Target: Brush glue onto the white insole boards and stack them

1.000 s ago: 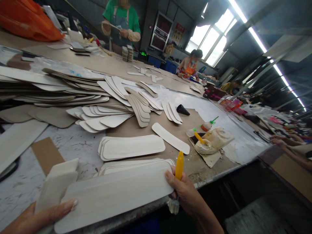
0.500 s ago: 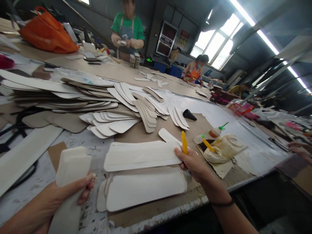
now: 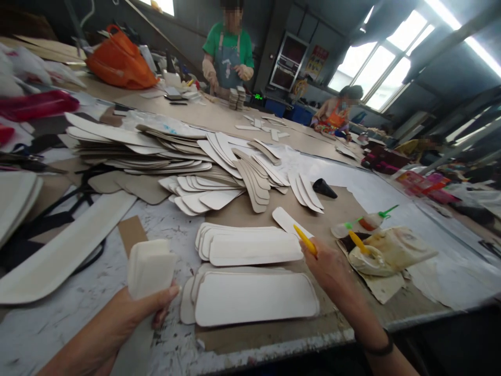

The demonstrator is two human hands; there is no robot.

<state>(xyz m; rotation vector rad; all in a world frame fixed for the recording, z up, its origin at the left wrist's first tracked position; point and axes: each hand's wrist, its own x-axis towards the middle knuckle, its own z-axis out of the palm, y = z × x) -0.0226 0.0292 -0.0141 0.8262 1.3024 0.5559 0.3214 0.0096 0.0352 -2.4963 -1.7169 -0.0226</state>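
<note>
My left hand (image 3: 143, 308) is closed round a small bundle of long white pieces (image 3: 151, 269), whose rounded ends stick up past my thumb. My right hand (image 3: 326, 261) grips a slim yellow-handled tool (image 3: 305, 240); its working end is hidden in the hand. The fingers are at the right end of a fanned stack of white strips (image 3: 254, 248), and whether they touch it I cannot tell. Nearer me lies a second stack of white strips (image 3: 256, 298) with rounded corners. One white strip (image 3: 290, 222) lies slanted behind the right hand.
A crusted pale container (image 3: 395, 250) with another yellow handle (image 3: 359, 242) stands at right, beside small green-tipped bottles (image 3: 371, 222). Curved pieces (image 3: 156, 146) are heaped behind. A black cone (image 3: 324, 188) lies on the table. A co-worker in green (image 3: 229, 57) stands across the table.
The view has turned, so things sit farther right. The yellow tool has tipped from upright to slanting. The farther stack is now fanned, its top strip shifted right. The left hand keeps its bundle.
</note>
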